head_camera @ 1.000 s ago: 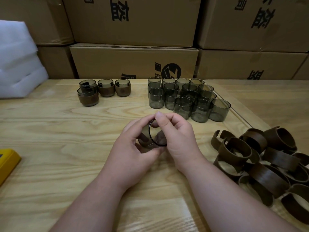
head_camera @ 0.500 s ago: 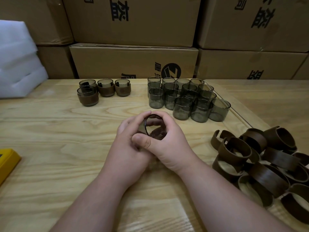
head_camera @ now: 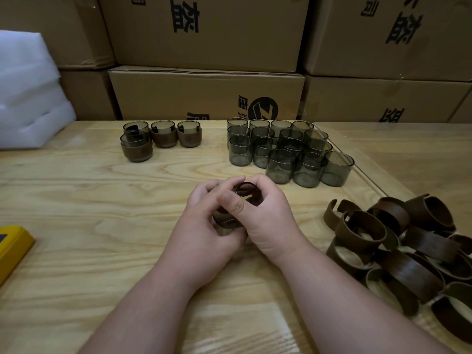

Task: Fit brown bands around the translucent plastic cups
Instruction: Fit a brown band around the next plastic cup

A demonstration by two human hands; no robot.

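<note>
Both my hands close around one translucent grey cup (head_camera: 246, 192) at the middle of the wooden table. My left hand (head_camera: 204, 226) wraps its lower part from the left; my right hand (head_camera: 268, 218) grips it from the right with the thumb across the front. A brown band on this cup is mostly hidden by fingers. Several bare grey cups (head_camera: 288, 154) stand in a cluster behind. Several banded cups (head_camera: 163, 139) sit at the back left. A heap of loose brown bands (head_camera: 408, 246) lies at the right.
Stacked cardboard boxes (head_camera: 204, 95) wall off the table's far edge. White foam sheets (head_camera: 25, 98) lie at the back left. A yellow object (head_camera: 12, 249) sits at the left edge. Bare wood (head_camera: 89, 213) stretches left of my hands.
My hands have turned the cup from lying on its side to more upright and shifted slightly away from me; my right thumb now crosses the cup's front.
</note>
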